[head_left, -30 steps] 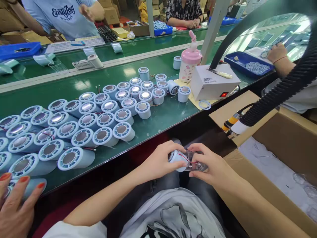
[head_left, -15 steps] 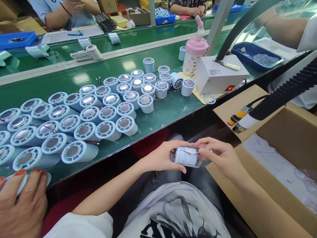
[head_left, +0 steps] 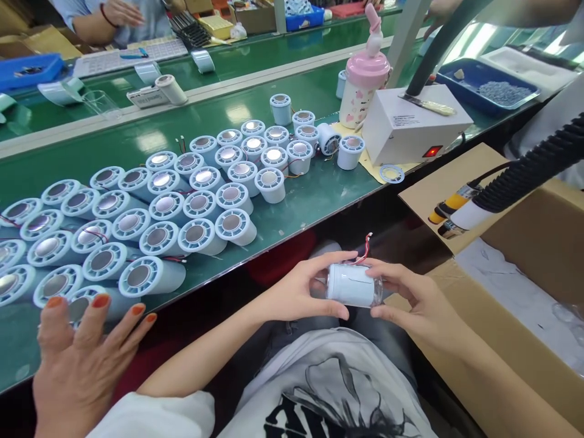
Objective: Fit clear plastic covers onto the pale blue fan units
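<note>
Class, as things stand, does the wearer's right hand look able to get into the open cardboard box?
Probably yes: the open cardboard box stands close beside the right hand, nothing else showing between them. That hand would first have to leave the clear-cased blue cylinder to the left hand.

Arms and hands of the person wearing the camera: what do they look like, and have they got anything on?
The left forearm and right forearm are slim and bare. On the left hand and right hand, no gloves, rings or bracelets show. A loose white sleeve covers the left arm higher up; no right sleeve is in view.
</note>
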A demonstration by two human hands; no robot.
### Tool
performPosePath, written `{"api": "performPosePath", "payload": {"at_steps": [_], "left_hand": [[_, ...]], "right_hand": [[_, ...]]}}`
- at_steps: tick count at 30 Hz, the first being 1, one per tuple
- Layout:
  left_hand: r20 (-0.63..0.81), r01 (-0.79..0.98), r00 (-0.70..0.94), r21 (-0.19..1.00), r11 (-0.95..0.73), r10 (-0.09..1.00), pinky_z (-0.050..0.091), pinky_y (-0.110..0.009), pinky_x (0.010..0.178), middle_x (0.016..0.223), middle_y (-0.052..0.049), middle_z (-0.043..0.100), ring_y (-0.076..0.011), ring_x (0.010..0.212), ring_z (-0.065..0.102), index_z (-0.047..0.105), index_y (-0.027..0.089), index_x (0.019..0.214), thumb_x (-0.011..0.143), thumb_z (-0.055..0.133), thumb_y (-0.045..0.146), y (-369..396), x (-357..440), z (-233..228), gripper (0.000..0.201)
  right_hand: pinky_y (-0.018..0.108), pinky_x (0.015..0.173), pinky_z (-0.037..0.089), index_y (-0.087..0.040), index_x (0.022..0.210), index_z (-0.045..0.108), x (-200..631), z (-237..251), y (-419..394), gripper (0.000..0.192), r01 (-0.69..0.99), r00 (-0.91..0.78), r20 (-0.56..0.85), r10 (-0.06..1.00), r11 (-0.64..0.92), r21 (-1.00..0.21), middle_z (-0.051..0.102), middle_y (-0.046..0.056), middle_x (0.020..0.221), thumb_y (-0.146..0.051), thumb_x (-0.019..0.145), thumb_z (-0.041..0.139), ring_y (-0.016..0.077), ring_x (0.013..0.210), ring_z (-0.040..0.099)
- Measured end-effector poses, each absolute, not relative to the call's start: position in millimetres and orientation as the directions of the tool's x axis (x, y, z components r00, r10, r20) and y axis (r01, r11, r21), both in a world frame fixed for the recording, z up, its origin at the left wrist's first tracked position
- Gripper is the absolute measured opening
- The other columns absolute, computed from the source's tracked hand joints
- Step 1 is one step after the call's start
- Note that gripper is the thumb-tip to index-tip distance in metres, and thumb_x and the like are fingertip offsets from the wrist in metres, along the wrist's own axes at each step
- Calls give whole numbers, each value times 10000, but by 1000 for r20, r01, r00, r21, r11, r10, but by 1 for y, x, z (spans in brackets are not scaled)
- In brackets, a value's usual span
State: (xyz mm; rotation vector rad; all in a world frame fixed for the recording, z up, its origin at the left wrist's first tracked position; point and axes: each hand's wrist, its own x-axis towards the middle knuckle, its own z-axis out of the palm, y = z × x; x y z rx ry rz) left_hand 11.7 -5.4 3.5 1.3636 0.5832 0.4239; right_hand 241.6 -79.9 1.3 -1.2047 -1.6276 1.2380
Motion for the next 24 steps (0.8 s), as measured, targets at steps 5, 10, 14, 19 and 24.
{"api": "performPosePath", "payload": {"at_steps": [5,10,14,19,24], "left_hand": [[-60,31,792,998,58,608,514,-376,950,1349,-106,555,-268,1166,584,466,288,1387,665,823,239,-6,10,6,807],[-19,33,791,999,-11,612,507,-384,971,1379,-104,538,-273,1206,562,486,290,1371,680,812,230,-6,8,7,766],[8,31,801,998,-54,598,494,-368,996,1395,-77,526,-261,1259,520,492,314,1359,680,811,196,-5,7,7,760],[32,32,807,995,-98,590,490,-343,1003,1385,-74,523,-244,1269,510,481,306,1367,687,804,176,-6,7,8,764],[38,40,810,992,-120,585,499,-353,994,1374,-84,527,-250,1260,515,480,292,1367,691,801,182,-6,6,9,756]], "right_hand": [[327,939,545,-335,1185,562,241,7,-78,389,120,-280,-99,955,-68,-991,582,15,1265,-252,839,718,201,1128,594],[312,866,557,-300,1156,559,240,10,-78,359,11,-289,-183,940,-188,-982,599,35,1195,-298,834,719,205,1057,605],[286,806,549,-282,1140,549,240,8,-78,350,-60,-300,-247,921,-276,-959,608,35,1158,-319,834,715,186,971,615],[224,701,548,-254,1128,544,237,6,-75,359,-164,-301,-309,902,-368,-915,663,26,1042,-373,834,713,132,815,628],[242,619,582,-214,1060,532,234,3,-74,434,-254,-286,-414,864,-485,-837,679,3,839,-481,786,737,142,686,672]]}}
